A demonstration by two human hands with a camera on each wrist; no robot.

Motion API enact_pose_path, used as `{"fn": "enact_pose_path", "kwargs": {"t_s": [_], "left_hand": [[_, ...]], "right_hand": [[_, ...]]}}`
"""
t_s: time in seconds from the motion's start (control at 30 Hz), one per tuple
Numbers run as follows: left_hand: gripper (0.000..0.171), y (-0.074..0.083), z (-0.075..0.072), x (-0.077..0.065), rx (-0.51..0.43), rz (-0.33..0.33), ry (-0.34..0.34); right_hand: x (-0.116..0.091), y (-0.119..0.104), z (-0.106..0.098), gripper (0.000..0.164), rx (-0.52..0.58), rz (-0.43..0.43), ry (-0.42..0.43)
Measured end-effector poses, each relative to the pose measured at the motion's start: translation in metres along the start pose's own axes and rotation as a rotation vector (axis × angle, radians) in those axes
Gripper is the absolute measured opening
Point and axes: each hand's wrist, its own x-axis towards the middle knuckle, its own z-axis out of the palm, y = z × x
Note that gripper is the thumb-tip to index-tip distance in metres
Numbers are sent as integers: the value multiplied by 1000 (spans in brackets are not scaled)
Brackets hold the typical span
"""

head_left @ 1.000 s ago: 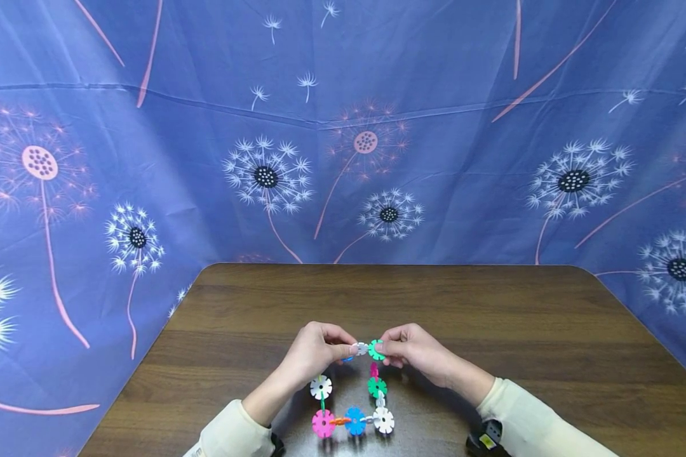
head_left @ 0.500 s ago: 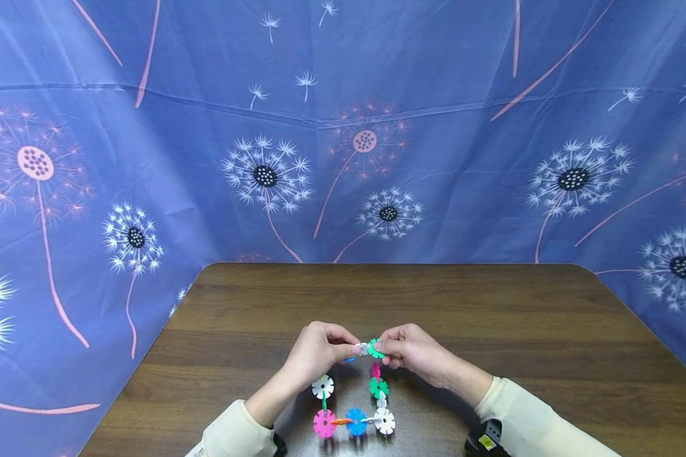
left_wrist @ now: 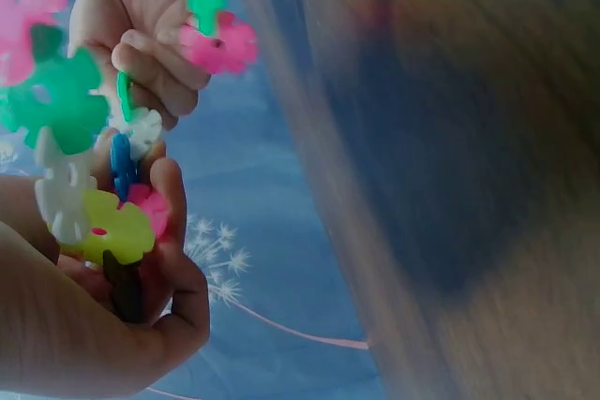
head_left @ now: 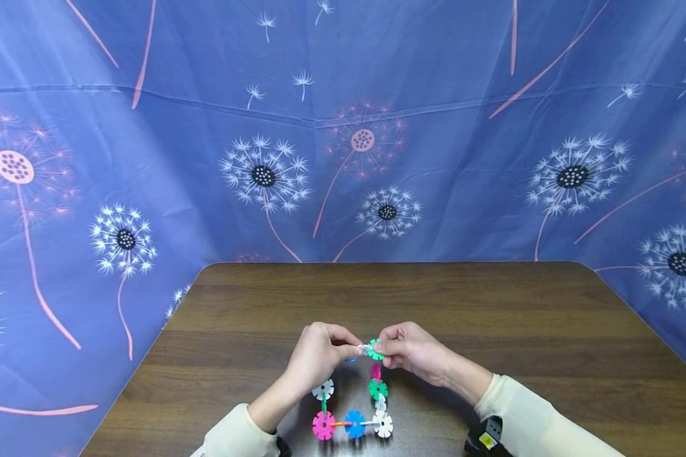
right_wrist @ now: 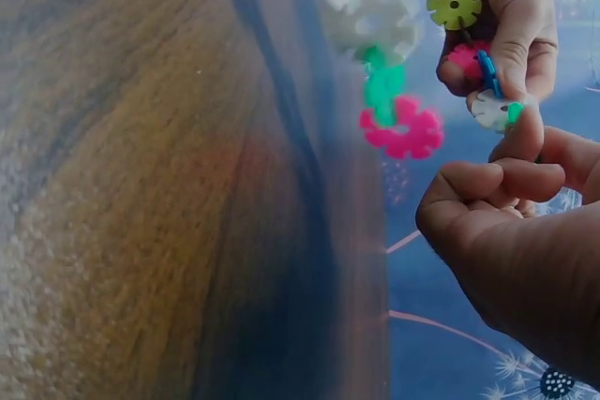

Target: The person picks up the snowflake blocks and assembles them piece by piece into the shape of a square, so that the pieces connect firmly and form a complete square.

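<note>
Both hands hold parts of one chain of notched plastic snowflake discs. My left hand (head_left: 319, 357) pinches a white disc (head_left: 364, 350), with a blue disc (left_wrist: 123, 168) and a pink disc (left_wrist: 150, 210) close by its fingers. Thumb and fingertips of my right hand (head_left: 414, 353) grip a green disc (head_left: 376, 349), its edge meeting the white one. A yellow disc (left_wrist: 117, 229) shows in front of the left palm. Below the hands the chain runs in a squarish loop, through a large pink disc (head_left: 323, 426), a blue disc and a white corner disc (head_left: 383, 424).
A brown wooden table (head_left: 491, 304) lies under the hands. Behind it and along the sides hangs a blue cloth (head_left: 457, 209) printed with dandelions. A dark device with a yellow label (head_left: 488, 440) sits at the right wrist.
The white disc between the hands has turned more edge-on, and the left fingertips have shifted slightly right towards the green disc. The right hand stays nearly still.
</note>
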Motion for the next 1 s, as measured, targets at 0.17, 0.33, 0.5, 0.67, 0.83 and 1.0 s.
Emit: {"fn": "enact_pose_path", "kwargs": {"t_s": [0.17, 0.33, 0.5, 0.67, 0.83, 1.0], "left_hand": [[5, 1, 1, 0, 52, 32, 39], [4, -2, -4, -1, -51, -28, -38], [6, -7, -7, 0, -154, -88, -77], [6, -11, -7, 2, -157, -103, -36], [11, -12, -6, 4, -213, -129, 4], [17, -12, -6, 5, -280, -137, 46]], "right_hand": [[0, -2, 1, 13, -26, -7, 18], [-3, -6, 5, 13, -92, 0, 38], [-8, -6, 6, 25, -278, -40, 127], [-11, 2, 1, 33, -526, -84, 246], [-12, 8, -1, 33, -591, -70, 227], [-12, 13, 2, 25, -643, -54, 195]]}}
